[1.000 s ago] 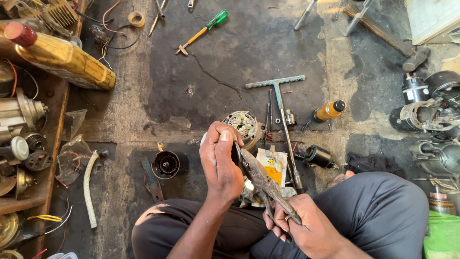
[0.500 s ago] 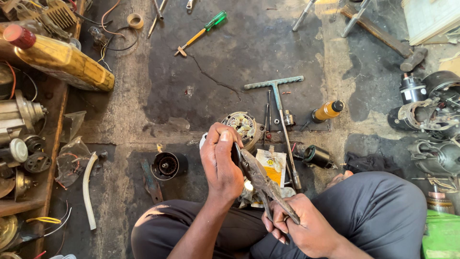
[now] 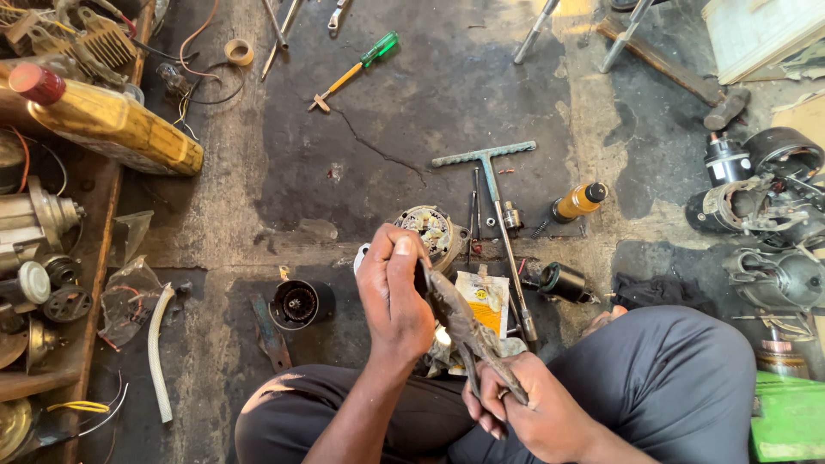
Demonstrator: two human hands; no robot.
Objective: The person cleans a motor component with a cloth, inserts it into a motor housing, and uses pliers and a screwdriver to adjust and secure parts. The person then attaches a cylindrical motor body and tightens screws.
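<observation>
Floor (image 3: 447, 103), cracked and oil-stained, took up most of what I saw, with my dark trousers (image 3: 679, 378) crossed at the bottom of it. Motor housings (image 3: 765, 206) lay heaped on my right, and a big yellow bottle (image 3: 120, 129) rested on its side at my left. A T-wrench (image 3: 494, 185) lay straight ahead, untouched, and nothing on the ground had shifted over the last second.

My left hand (image 3: 395, 292) stayed raised over my lap, fingers (image 3: 402, 258) curled tight round something small. I could not tell what it was, because the fingers hid it. My right hand (image 3: 528, 408) was closed round the handles of rusty pliers (image 3: 464, 331), and the only change was there: it had slid a little along the handles and squeezed them nearer together. The pliers still slanted up from that hand, their nose tucked in against my left palm, so the work sat between both hands above my knees. How far the nose was closed I could not see.

A round wound part (image 3: 434, 228) lay just beyond my left hand, a black cup (image 3: 301, 302) to its left, a yellow packet (image 3: 483, 296) under the pliers, and a small orange bottle (image 3: 577, 202) beside the wrench.
</observation>
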